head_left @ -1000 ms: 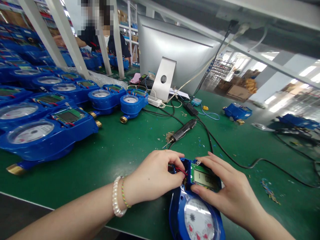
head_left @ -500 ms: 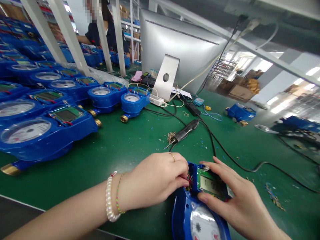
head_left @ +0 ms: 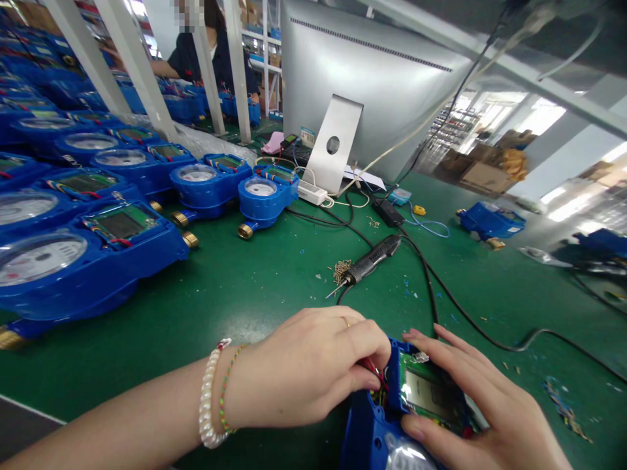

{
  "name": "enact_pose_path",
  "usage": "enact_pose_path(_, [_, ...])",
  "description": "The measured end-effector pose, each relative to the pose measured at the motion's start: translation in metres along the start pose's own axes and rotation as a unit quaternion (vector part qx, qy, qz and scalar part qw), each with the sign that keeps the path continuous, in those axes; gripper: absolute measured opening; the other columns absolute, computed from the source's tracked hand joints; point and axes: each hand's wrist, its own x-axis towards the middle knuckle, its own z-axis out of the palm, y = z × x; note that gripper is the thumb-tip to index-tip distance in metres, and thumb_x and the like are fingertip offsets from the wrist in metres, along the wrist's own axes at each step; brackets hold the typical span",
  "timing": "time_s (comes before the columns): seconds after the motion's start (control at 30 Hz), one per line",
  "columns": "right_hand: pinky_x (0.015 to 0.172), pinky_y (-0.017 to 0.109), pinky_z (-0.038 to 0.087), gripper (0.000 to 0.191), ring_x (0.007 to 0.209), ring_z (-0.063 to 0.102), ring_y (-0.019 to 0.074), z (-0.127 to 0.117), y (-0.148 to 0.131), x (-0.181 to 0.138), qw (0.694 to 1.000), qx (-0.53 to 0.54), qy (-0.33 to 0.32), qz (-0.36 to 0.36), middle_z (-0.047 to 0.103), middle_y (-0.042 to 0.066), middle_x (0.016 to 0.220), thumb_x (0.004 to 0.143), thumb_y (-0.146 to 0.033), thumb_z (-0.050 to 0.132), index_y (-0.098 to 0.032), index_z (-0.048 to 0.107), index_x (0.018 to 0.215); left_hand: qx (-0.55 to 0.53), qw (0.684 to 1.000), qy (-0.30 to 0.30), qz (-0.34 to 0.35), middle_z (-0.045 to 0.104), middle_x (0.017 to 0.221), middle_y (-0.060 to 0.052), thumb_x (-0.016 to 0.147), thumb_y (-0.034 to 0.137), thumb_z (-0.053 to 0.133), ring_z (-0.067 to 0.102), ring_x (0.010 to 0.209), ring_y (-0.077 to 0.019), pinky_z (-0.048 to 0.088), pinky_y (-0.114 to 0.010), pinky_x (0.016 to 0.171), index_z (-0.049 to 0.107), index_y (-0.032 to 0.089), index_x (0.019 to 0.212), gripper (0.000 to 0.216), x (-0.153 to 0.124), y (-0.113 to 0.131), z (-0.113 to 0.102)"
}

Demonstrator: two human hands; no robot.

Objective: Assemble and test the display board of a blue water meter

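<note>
A blue water meter (head_left: pixel 375 437) lies at the near edge of the green bench, its lid off and a green circuit board with a small display (head_left: pixel 430 393) showing. My left hand (head_left: pixel 308 372) is curled at the meter's left side, fingertips pinched on the red wires (head_left: pixel 373 372) beside the board. My right hand (head_left: pixel 482 408) wraps round the board from the right, thumb below it and fingers laid over its far edge. A bead bracelet is on my left wrist.
Rows of open blue meters (head_left: pixel 93 235) fill the left of the green bench (head_left: pixel 245 287). An electric screwdriver (head_left: pixel 369 259) with a black cable and a small heap of screws (head_left: pixel 341 267) lies ahead. A monitor's back (head_left: pixel 362 85) stands beyond, another person behind it.
The view has tilted up, so the meter and both hands sit lower in the frame. My left fingers have closed tighter on the wires; my right hand stays on the board.
</note>
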Motion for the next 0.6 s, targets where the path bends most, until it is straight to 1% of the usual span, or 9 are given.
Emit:
enact_pose_path(0.07, [0.108, 0.041, 0.026, 0.037, 0.118, 0.034, 0.0306, 0.000, 0.001, 0.000, 1.000, 0.008, -0.005, 0.000, 0.039, 0.009, 0.126, 0.110, -0.042, 0.043, -0.015, 0.038, 0.134, -0.026, 0.999, -0.006, -0.018, 0.060, 0.100, -0.002, 0.090, 0.020, 0.053, 0.053, 0.099, -0.0129, 0.040, -0.022, 0.087, 0.052, 0.016, 0.092, 0.005, 0.003, -0.001, -0.001])
enact_pose_path(0.17, [0.109, 0.041, 0.024, 0.036, 0.117, 0.036, 0.0296, 0.000, -0.001, 0.000, 1.000, 0.026, -0.007, 0.013, 0.039, 0.007, 0.126, 0.105, -0.035, 0.045, -0.016, 0.038, 0.135, -0.049, 0.998, -0.016, -0.039, 0.059, 0.102, -0.001, 0.090, 0.020, 0.053, 0.051, 0.101, -0.0117, 0.038, -0.021, 0.088, 0.052, 0.016, 0.091, 0.005, 0.005, -0.002, 0.000])
enact_pose_path(0.27, [0.110, 0.042, 0.022, 0.037, 0.118, 0.034, 0.0287, -0.001, -0.005, 0.000, 0.998, 0.044, -0.009, 0.041, 0.037, 0.004, 0.128, 0.102, -0.033, 0.045, -0.019, 0.037, 0.136, -0.049, 0.997, -0.030, -0.047, 0.059, 0.101, 0.000, 0.090, 0.020, 0.052, 0.049, 0.104, -0.0106, 0.037, -0.020, 0.091, 0.054, 0.017, 0.092, 0.005, 0.004, -0.001, -0.001])
enact_pose_path(0.33, [0.110, 0.043, 0.020, 0.037, 0.119, 0.032, 0.0286, -0.001, -0.009, 0.000, 0.996, 0.057, -0.014, 0.064, 0.035, 0.004, 0.130, 0.102, -0.034, 0.045, -0.020, 0.038, 0.136, -0.044, 0.998, -0.015, -0.052, 0.059, 0.102, 0.001, 0.088, 0.021, 0.055, 0.048, 0.107, -0.0100, 0.036, -0.020, 0.094, 0.056, 0.018, 0.094, 0.007, 0.003, -0.001, -0.001])
enact_pose_path(0.37, [0.110, 0.044, 0.019, 0.036, 0.121, 0.029, 0.0286, -0.002, -0.011, 0.000, 0.995, 0.062, -0.017, 0.079, 0.034, 0.004, 0.130, 0.104, -0.036, 0.044, -0.021, 0.038, 0.135, -0.043, 0.998, -0.001, -0.053, 0.059, 0.105, 0.001, 0.086, 0.025, 0.058, 0.047, 0.110, -0.0099, 0.034, -0.020, 0.097, 0.056, 0.018, 0.097, 0.013, 0.003, 0.000, -0.001])
enact_pose_path(0.43, [0.110, 0.046, 0.016, 0.035, 0.123, 0.024, 0.0279, -0.001, -0.015, 0.000, 0.993, 0.070, -0.018, 0.095, 0.033, 0.004, 0.132, 0.110, -0.046, 0.040, -0.022, 0.038, 0.135, -0.041, 0.998, 0.021, -0.052, 0.056, 0.117, 0.001, 0.082, 0.039, 0.064, 0.044, 0.118, -0.0102, 0.030, -0.019, 0.103, 0.055, 0.019, 0.111, 0.036, 0.005, 0.000, 0.002])
enact_pose_path(0.5, [0.110, 0.047, 0.012, 0.044, 0.125, 0.020, 0.0269, 0.000, -0.017, 0.001, 0.991, 0.079, -0.009, 0.106, 0.031, 0.003, 0.133, 0.112, -0.061, 0.034, -0.024, 0.036, 0.135, -0.057, 0.997, 0.015, -0.051, 0.051, 0.130, -0.001, 0.075, 0.051, 0.068, 0.041, 0.124, -0.0105, 0.027, -0.018, 0.106, 0.051, 0.019, 0.125, 0.061, 0.008, 0.000, 0.007])
enact_pose_path(0.53, [0.110, 0.047, 0.010, 0.048, 0.126, 0.019, 0.0266, 0.001, -0.017, 0.000, 0.990, 0.088, -0.002, 0.108, 0.030, 0.003, 0.133, 0.112, -0.067, 0.031, -0.026, 0.036, 0.136, -0.074, 0.996, 0.004, -0.053, 0.049, 0.133, 0.000, 0.073, 0.051, 0.069, 0.040, 0.125, -0.0103, 0.027, -0.017, 0.106, 0.049, 0.019, 0.128, 0.067, 0.010, 0.000, 0.010])
enact_pose_path(0.6, [0.110, 0.047, 0.007, 0.057, 0.126, 0.017, 0.0272, 0.002, -0.016, -0.001, 0.987, 0.121, 0.005, 0.105, 0.027, 0.003, 0.135, 0.108, -0.075, 0.030, -0.027, 0.035, 0.137, -0.115, 0.991, -0.006, -0.062, 0.049, 0.134, 0.001, 0.074, 0.047, 0.070, 0.043, 0.124, -0.0095, 0.030, -0.017, 0.105, 0.049, 0.021, 0.130, 0.065, 0.013, 0.000, 0.016])
